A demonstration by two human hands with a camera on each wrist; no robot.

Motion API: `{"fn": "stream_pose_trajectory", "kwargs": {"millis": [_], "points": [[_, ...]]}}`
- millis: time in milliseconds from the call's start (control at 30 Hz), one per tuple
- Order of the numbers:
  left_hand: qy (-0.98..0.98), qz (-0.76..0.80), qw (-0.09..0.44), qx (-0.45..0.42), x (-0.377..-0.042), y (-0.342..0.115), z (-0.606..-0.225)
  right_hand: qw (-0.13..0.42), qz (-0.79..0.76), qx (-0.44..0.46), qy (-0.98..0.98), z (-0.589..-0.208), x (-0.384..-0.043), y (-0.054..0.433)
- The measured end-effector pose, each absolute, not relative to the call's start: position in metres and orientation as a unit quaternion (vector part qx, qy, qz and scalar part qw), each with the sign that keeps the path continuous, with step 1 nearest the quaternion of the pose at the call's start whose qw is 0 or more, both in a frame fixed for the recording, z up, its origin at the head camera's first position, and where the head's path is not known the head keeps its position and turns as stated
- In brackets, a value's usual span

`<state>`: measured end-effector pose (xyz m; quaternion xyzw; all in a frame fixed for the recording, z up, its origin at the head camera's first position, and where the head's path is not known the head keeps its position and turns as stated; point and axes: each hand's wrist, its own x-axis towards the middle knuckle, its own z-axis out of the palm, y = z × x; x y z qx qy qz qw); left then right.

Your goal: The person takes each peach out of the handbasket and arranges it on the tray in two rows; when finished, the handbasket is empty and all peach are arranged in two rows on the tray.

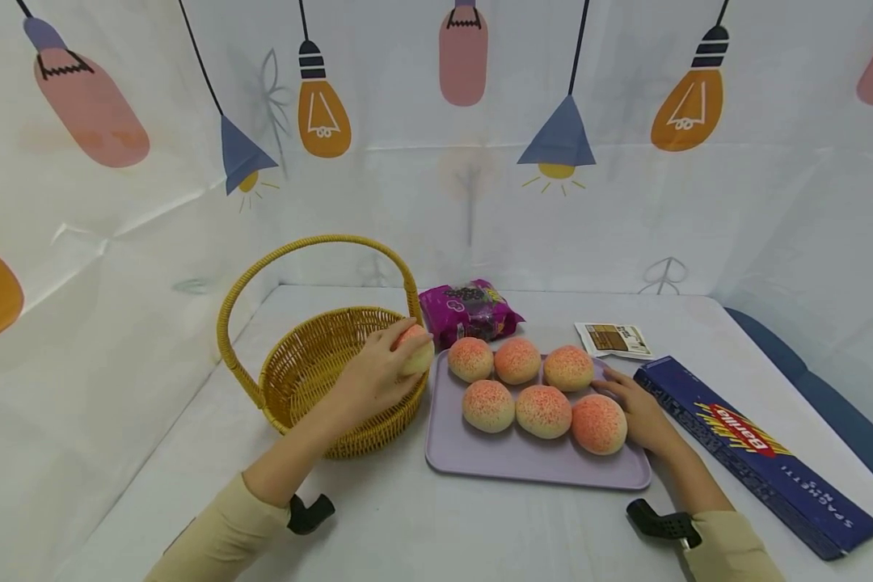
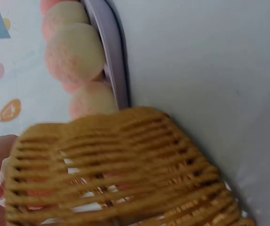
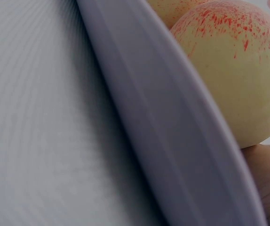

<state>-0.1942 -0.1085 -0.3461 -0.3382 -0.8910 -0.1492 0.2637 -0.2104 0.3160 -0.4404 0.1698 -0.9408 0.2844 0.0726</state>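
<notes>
My left hand [image 1: 369, 373] holds a peach [image 1: 416, 351], pink on top and pale below, at the right rim of a yellow wicker basket [image 1: 313, 339]. The basket's woven wall [image 2: 111, 165] hides much of that hand in the left wrist view. Several similar peaches [image 1: 543, 411] sit in two rows on a lilac tray [image 1: 524, 465]. On the tray's right side, my right hand [image 1: 636, 408] rests with its fingers at the rim, beside the front right peach [image 1: 600, 424]. The right wrist view shows a peach [image 3: 238, 70] above part of that hand.
Behind the tray lies a purple snack bag [image 1: 470, 311], close to the basket's tall handle [image 1: 320, 240]. A small white-and-brown packet [image 1: 613, 340] lies at the back right. The long blue spaghetti box [image 1: 757, 457] stretches diagonally along the table's right side.
</notes>
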Motion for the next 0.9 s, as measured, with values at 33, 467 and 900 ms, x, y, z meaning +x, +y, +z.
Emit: {"fn": "stream_pose_trajectory", "kwargs": {"millis": [33, 467, 900], "points": [[-0.890, -0.151, 0.262, -0.340, -0.193, -0.106, -0.345, 0.073, 0.284, 0.170, -0.941, -0.441, -0.210, 0.316], [-0.853, -0.169, 0.265, -0.417, -0.180, -0.075, -0.348, 0.068, 0.285, 0.164, -0.942, -0.443, -0.211, 0.316], [-0.845, -0.135, 0.286, -0.431, -0.178, -0.054, -0.369, 0.071, 0.289, 0.164, -0.941, -0.443, -0.210, 0.317]]}}
